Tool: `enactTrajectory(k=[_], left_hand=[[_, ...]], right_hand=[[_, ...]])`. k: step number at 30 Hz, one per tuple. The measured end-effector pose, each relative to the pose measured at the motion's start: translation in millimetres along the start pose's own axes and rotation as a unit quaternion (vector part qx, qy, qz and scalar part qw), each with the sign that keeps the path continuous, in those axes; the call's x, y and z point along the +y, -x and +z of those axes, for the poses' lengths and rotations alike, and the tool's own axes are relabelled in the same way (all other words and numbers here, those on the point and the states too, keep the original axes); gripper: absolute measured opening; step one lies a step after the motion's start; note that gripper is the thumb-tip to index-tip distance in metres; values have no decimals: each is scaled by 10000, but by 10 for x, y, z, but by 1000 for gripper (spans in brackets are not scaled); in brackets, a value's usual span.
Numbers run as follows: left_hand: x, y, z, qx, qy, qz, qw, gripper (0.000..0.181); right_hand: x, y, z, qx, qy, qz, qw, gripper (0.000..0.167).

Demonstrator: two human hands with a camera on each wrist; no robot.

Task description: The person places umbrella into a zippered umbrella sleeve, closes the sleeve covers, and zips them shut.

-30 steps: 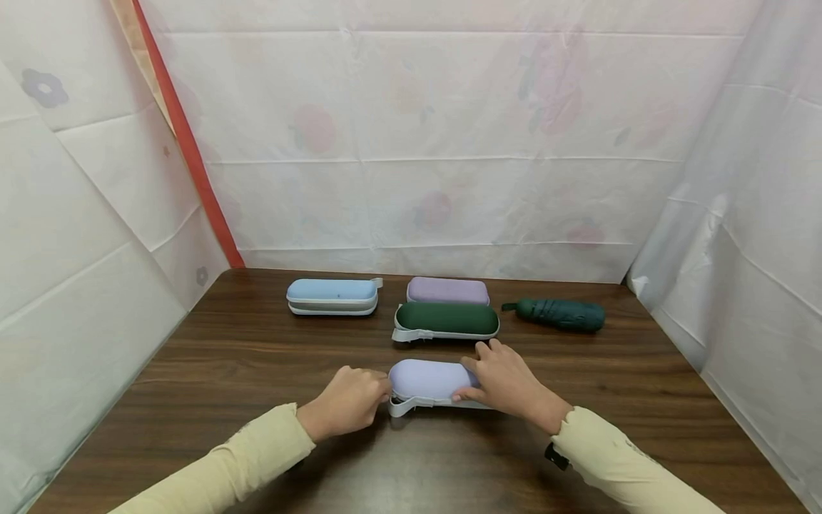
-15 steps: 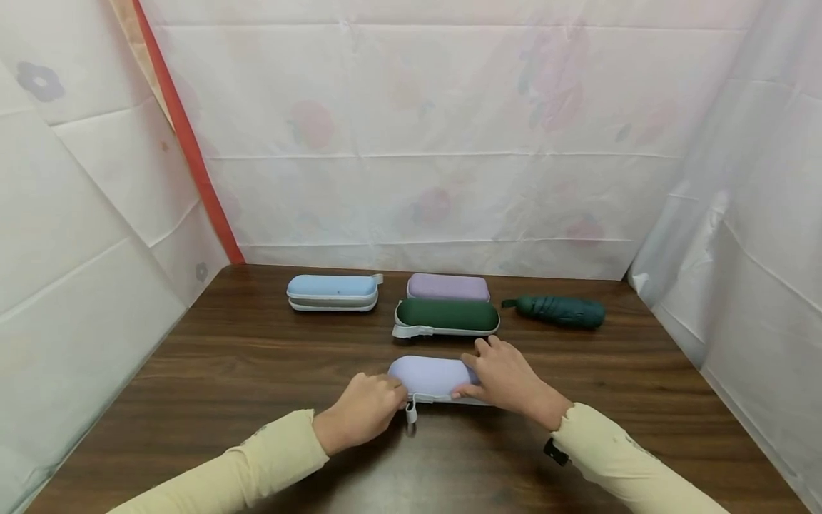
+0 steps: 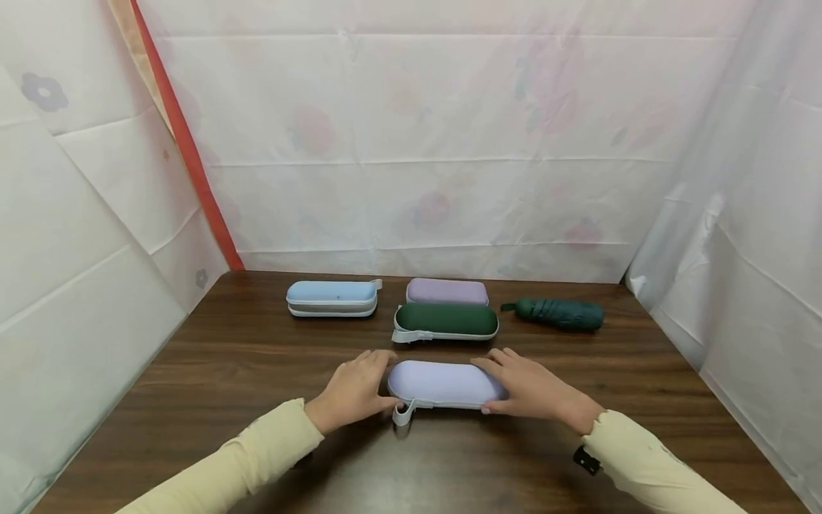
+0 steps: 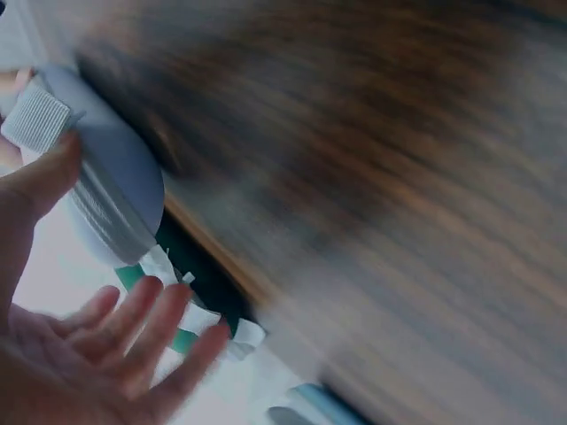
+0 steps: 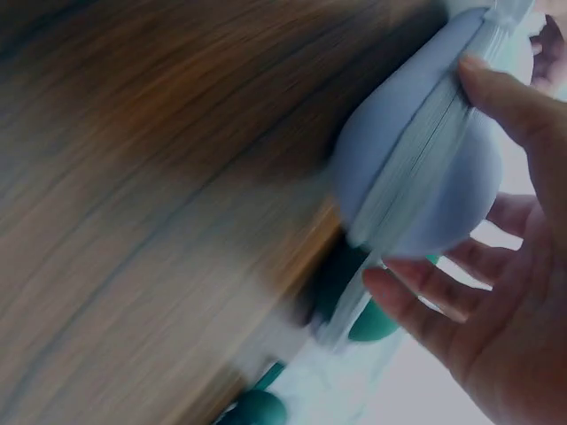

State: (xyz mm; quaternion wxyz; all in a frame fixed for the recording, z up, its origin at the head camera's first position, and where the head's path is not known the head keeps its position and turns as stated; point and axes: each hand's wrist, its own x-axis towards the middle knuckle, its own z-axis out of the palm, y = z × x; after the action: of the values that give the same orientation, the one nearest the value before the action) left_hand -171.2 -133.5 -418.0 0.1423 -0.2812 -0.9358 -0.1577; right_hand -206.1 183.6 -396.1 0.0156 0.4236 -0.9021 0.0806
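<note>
A lavender zippered glasses case (image 3: pixel 443 383) lies lengthwise on the table in front of the person, its zip seam facing the near side. A pale fabric loop (image 3: pixel 403 414) hangs from its left end. The left hand (image 3: pixel 356 391) is at that end, thumb by the loop; in the left wrist view its fingers (image 4: pixel 146 328) are spread and apart from the case. At the other end, the right hand (image 3: pixel 529 385) holds the case, thumb at the zip seam and fingers behind. The case hides part of those fingers in the right wrist view.
Behind lies a green glasses case (image 3: pixel 446 319), with a purple case (image 3: pixel 447 290) just beyond it. A light blue case (image 3: pixel 331 297) sits to their left and a folded dark green umbrella (image 3: pixel 560 314) to their right. White sheeting (image 3: pixel 411 143) hangs around the brown table (image 3: pixel 212 371).
The left hand has let go of the pull area at the seam and spread around the left end. The right hand has slid rightward along the lavender case, uncovering more of it.
</note>
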Motion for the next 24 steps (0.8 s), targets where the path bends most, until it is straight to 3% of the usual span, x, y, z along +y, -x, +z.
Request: enactTrajectory(k=[4, 9, 14, 24], left_hand=[[-13, -50, -13, -480, 737, -166, 9960, 66], [-11, -108, -17, -538, 1092, 31, 9926, 58], [-45, -182, -4, -487, 1152, -118, 9921, 56], [-163, -353, 23, -445, 1180, -466, 9909, 59]], right_hand=[[92, 75, -1, -10, -708, 165, 9974, 68], [170, 67, 3, 367, -959, -64, 9947, 63], [236, -18, -41, 586, -917, -145, 9940, 64], [374, -206, -58, 550, -1038, 0, 9931, 64]])
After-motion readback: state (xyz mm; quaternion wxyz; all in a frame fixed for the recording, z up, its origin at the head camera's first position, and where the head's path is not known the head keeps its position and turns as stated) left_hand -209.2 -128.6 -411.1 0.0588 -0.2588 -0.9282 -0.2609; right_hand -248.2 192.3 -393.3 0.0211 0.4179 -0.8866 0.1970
